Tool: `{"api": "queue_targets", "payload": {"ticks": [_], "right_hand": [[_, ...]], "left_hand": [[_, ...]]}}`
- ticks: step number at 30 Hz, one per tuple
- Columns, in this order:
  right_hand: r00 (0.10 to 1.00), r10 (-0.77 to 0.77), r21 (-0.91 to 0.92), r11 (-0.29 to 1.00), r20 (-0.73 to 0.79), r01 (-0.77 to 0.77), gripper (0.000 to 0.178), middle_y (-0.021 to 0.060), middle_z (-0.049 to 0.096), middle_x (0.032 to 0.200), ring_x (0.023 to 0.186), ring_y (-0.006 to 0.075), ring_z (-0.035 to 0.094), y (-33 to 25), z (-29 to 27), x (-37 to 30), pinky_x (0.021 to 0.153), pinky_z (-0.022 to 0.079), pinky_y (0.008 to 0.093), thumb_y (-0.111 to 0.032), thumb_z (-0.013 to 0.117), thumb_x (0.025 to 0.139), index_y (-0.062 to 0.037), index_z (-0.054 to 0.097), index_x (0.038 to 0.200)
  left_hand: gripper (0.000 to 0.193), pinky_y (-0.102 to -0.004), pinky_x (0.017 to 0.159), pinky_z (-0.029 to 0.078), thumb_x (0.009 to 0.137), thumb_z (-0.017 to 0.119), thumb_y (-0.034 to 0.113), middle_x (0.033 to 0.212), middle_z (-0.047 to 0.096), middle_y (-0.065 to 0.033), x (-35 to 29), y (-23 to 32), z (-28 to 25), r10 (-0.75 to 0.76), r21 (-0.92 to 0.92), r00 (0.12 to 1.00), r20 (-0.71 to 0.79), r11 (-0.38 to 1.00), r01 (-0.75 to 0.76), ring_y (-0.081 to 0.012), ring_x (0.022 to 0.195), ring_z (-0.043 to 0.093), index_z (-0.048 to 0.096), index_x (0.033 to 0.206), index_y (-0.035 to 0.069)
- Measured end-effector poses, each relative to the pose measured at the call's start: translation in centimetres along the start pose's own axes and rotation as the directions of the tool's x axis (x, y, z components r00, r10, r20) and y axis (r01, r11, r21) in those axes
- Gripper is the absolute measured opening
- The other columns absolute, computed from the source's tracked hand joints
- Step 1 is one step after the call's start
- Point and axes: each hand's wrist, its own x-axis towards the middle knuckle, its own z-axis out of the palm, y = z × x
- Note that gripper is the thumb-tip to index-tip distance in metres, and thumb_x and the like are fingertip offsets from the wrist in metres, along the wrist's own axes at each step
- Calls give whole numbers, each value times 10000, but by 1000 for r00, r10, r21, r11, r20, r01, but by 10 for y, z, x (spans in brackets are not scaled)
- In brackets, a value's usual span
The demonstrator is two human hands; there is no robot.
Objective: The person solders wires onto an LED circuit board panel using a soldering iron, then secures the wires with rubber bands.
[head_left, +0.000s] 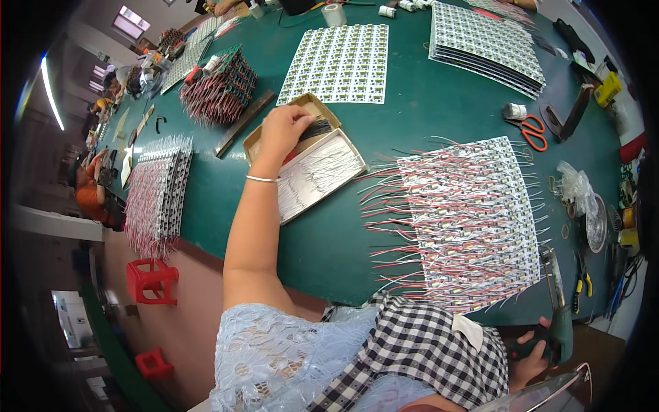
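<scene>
On the table are two cardboard boxes of wires, one pair of scissors, one roll of tape — and on the floor, two red stools.

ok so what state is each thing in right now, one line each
left hand: reaching into the cardboard box, fingers on the black wires
right hand: closed on the green tool's handle
black wires: bundled, lying in the box
cardboard box: open, no lid
white wires: loose, heaped in the tray
wired board: flat, red and white wires sticking out
scissors: lying closed
</scene>
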Motion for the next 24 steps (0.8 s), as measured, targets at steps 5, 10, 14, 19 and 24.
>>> {"api": "queue_targets", "payload": {"ticks": [5, 10, 14, 19, 24], "right_hand": [[999, 36, -52, 998, 14, -36, 443, 154, 550, 1127, 655, 157, 525, -1, 2, 5, 631, 445, 286, -224, 463, 888, 77, 409, 1208], [999, 39, 10, 999, -4, -39, 433, 46, 514, 698, 677, 124, 467, -2, 17, 16, 660, 374, 249, -320, 412, 925, 20, 487, 1183], [999, 18, 23, 1000, 41, -19, 435, 49, 514, 699, 676, 123, 464, 0, 15, 19, 651, 369, 251, -321, 418, 923, 26, 488, 1176], [1000, -8, 18, 1000, -9, 8, 427, 69, 532, 737, 661, 128, 478, -2, 15, 12, 643, 388, 253, -296, 433, 915, 44, 484, 1167], [999, 13, 71, 997, -50, -10, 418, 98, 548, 807, 647, 136, 495, -4, 22, 11, 632, 409, 267, -267, 457, 905, 63, 477, 1161]], "left_hand": [[179, -376, 675, 479, 781, 661, 202, 779, 664, -145, -27, -15, -40, -138, 44, 988, -64, 989, 141, -291, 738, 632, 704, 832, 36], [188, -320, 658, 474, 779, 662, 157, 829, 668, -143, -57, 12, -51, -251, 4, 960, 126, 968, 253, -226, 732, 633, 695, 879, 2], [331, -338, 821, 457, 729, 706, 138, 981, 644, -136, -65, 52, -33, -9, -5, 948, 317, 1000, 11, -240, 910, 602, 666, 1039, 31], [409, -376, 895, 435, 702, 704, 110, 981, 626, -132, -70, 62, -12, 144, 60, 944, 298, 984, -169, -292, 966, 569, 644, 1103, 57], [277, -391, 778, 463, 723, 671, 82, 828, 616, -132, -67, 68, 0, 102, 58, 948, 302, 991, -125, -306, 867, 578, 673, 996, 39]]}}
